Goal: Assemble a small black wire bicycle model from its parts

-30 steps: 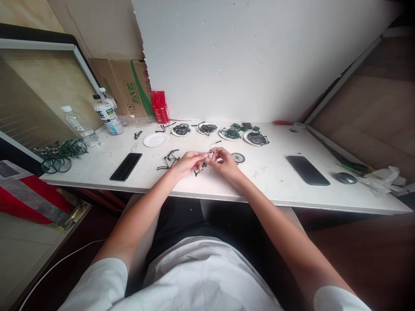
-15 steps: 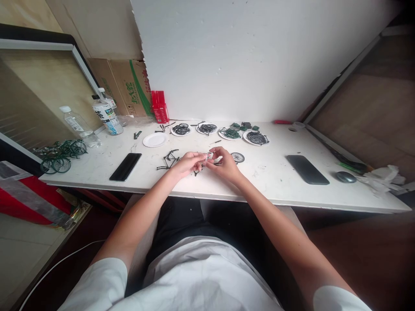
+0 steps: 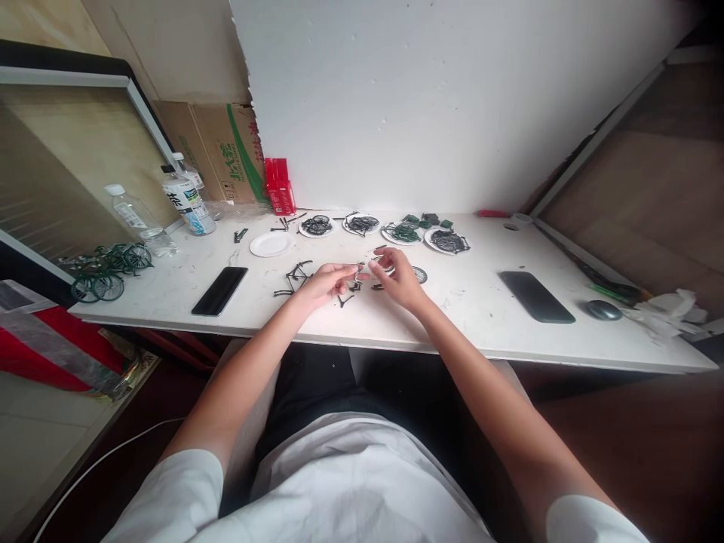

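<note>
Between the thumb and fingers of my left hand (image 3: 325,285) is a small silver and dark part (image 3: 359,273), too small to identify. My right hand (image 3: 400,280) is just to its right, thumb and fingers apart, with nothing visible in them. A dark miniature bicycle frame (image 3: 294,277) lies left of my left hand. Below the held part rests a small forked black piece (image 3: 345,300). A spoked wheel (image 3: 419,274) lies beside my right hand, partly covered by it.
Along the back, plates hold wheels (image 3: 317,225), green parts (image 3: 403,231) and dark parts (image 3: 449,241). A white plate (image 3: 271,243) is left of them. Several green model bicycles (image 3: 107,271) and bottles (image 3: 189,204) stand left. Phones (image 3: 220,290) (image 3: 537,296) and a mouse (image 3: 603,309) flank my hands.
My right hand has let go of the small part and drawn slightly right, its fingers spreading. My left hand keeps the part in nearly the same place.
</note>
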{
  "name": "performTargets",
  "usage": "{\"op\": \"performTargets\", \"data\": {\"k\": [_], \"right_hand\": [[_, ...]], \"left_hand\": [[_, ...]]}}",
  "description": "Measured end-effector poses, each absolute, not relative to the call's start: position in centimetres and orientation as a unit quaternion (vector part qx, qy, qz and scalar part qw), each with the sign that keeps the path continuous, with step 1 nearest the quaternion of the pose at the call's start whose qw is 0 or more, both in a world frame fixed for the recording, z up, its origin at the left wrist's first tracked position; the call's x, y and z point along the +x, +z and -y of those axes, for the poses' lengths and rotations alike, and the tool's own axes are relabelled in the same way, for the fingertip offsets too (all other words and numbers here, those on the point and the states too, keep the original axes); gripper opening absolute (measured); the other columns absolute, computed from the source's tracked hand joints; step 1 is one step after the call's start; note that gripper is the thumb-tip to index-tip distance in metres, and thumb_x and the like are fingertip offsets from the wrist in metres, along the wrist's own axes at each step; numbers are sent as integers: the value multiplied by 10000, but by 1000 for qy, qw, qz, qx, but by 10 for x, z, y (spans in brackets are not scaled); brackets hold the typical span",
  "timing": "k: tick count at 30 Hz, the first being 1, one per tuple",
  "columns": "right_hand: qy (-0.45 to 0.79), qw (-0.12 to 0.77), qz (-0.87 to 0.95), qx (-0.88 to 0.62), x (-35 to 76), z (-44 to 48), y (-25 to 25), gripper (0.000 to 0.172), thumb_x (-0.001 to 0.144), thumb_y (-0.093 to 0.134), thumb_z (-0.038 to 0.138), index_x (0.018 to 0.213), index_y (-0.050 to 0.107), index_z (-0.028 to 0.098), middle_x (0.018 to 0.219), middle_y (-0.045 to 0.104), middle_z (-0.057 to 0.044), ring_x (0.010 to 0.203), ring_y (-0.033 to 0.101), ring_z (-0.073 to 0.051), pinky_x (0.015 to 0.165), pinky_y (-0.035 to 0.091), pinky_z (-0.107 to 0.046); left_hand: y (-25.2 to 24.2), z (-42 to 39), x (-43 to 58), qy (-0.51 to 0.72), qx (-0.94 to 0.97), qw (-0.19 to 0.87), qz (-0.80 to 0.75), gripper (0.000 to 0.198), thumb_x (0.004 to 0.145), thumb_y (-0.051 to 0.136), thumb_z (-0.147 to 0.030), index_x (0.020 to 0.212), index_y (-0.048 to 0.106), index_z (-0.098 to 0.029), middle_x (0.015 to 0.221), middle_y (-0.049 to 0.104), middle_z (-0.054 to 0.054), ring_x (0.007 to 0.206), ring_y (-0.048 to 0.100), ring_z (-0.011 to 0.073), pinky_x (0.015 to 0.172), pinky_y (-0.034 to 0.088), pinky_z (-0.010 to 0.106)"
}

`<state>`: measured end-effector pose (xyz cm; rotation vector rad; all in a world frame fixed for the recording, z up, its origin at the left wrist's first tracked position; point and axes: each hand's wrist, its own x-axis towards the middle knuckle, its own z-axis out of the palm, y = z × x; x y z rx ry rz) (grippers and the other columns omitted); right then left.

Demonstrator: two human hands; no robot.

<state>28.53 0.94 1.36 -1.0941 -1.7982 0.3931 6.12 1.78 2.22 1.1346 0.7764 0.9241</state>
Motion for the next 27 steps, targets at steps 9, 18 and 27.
{"op": "performTargets", "data": {"k": [9, 18, 27], "right_hand": [[64, 336, 754, -560, 317, -98, 11, 405, 996, 446, 132, 1239, 770, 156, 1228, 705, -178, 1163, 614, -338, 1026, 512, -493], [21, 195, 776, -599, 305, -135, 14, 374, 975, 541, 136, 1263, 776, 175, 1376, 625, -187, 1287, 489, -385, 1054, 457, -514], [29, 261, 751, -605, 307, -148, 3, 150, 904, 633, 185, 842, 769, 167, 1114, 704, -193, 1156, 529, -356, 1003, 478, -532]], "left_hand": [[18, -21, 59, 433, 482, 686, -330, 363, 812, 878, -368, 1043, 793, -102, 1165, 783, 213, 507, 387, 10, 468, 292, 206], [19, -20, 60, 436, 475, 694, -320, 336, 828, 865, -346, 1050, 791, -105, 1191, 776, 220, 498, 391, -2, 469, 288, 208], [16, -20, 59, 433, 469, 704, -310, 313, 844, 865, -336, 1033, 785, -100, 1225, 765, 227, 516, 412, -7, 490, 341, 169]]}}
